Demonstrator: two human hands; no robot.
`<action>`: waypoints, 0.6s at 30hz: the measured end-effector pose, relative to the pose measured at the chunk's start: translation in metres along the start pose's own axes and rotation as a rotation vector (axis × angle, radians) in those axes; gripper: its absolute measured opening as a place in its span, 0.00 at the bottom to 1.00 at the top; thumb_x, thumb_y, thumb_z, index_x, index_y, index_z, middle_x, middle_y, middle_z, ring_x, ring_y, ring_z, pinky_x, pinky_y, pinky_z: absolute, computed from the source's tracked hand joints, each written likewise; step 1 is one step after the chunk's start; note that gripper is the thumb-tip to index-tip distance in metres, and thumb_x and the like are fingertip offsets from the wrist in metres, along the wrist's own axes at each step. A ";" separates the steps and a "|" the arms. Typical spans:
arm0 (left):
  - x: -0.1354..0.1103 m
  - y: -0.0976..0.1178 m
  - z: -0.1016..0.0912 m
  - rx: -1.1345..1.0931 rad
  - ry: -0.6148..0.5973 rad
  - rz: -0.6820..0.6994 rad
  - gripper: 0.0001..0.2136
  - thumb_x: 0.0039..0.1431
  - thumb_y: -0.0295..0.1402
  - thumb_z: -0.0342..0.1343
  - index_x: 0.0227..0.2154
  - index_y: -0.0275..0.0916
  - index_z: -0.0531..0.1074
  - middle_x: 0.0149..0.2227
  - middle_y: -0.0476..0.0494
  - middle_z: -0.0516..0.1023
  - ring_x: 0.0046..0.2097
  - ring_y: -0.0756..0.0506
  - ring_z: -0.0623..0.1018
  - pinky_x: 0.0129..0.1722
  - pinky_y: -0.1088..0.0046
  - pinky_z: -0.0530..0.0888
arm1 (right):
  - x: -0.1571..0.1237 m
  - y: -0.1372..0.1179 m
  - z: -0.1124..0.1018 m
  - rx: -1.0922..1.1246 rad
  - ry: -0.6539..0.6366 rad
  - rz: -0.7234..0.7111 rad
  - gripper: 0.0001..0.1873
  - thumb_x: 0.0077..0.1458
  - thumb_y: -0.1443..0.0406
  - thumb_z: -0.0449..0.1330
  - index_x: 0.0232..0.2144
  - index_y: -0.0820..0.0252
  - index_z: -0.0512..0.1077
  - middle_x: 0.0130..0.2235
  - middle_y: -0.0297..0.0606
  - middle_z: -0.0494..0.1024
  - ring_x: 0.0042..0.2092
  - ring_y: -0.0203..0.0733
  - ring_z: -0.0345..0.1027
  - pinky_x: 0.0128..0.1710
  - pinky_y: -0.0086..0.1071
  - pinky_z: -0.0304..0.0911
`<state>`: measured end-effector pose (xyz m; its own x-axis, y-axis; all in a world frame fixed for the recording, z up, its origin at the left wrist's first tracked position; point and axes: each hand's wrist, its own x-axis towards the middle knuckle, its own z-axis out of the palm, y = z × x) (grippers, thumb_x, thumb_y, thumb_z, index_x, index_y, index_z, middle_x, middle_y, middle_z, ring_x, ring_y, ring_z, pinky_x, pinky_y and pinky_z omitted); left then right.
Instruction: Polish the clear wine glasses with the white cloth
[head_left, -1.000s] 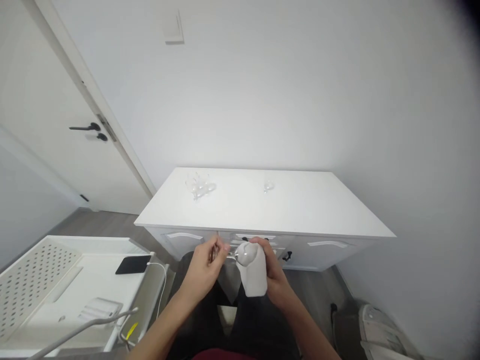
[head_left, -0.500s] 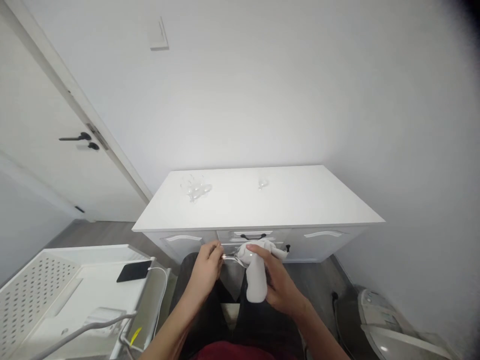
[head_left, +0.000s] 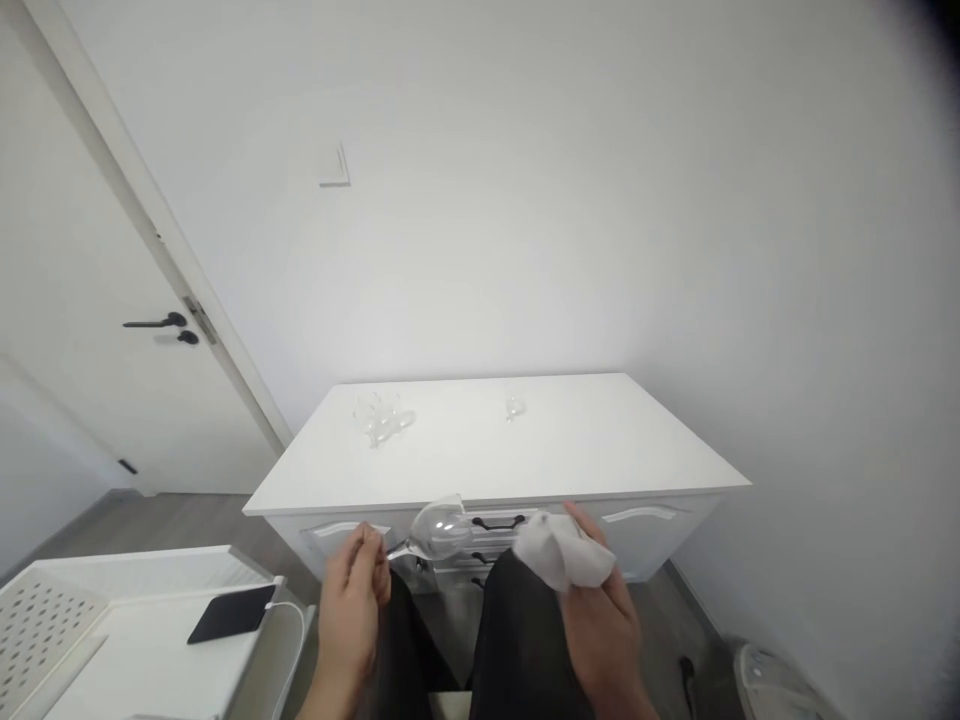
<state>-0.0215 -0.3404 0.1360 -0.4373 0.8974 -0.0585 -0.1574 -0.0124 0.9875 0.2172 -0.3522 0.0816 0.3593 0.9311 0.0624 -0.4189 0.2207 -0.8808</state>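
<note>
My left hand (head_left: 354, 592) pinches the stem end of a clear wine glass (head_left: 441, 530), which lies sideways in the air with its bowl toward the right. A crumpled white cloth (head_left: 562, 550) is held in my right hand (head_left: 600, 620), a short way right of the glass and apart from it. Both hands are above my lap, before the front of a white cabinet (head_left: 600, 450). On the cabinet top, several clear glasses (head_left: 381, 420) stand in a group at the left. One more clear glass (head_left: 514, 408) is near the middle.
At the lower left is a white tray-like cart (head_left: 135, 650) with a black phone (head_left: 232, 613) and a white cable on it. A door with a black handle (head_left: 157, 322) is at the left. A rounded appliance (head_left: 776, 685) stands on the floor at the lower right.
The cloth was around the glass's bowl and is now off it. My right hand has moved right with the cloth, my left hand left with the glass. The view has tilted up.
</note>
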 end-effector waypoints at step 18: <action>-0.035 -0.008 0.029 -0.440 -0.222 -0.449 0.16 0.58 0.37 0.63 0.27 0.40 0.60 0.22 0.61 0.49 0.19 0.59 0.49 0.16 0.84 0.48 | -0.009 -0.008 0.062 0.107 -0.338 0.169 0.45 0.57 0.50 0.70 0.72 0.44 0.59 0.58 0.45 0.79 0.52 0.55 0.78 0.50 0.49 0.76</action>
<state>0.0213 -0.3591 0.1341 -0.0594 0.9264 -0.3719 -0.6492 0.2472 0.7193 0.1660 -0.3441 0.1166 -0.0097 0.9961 0.0874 -0.5395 0.0684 -0.8392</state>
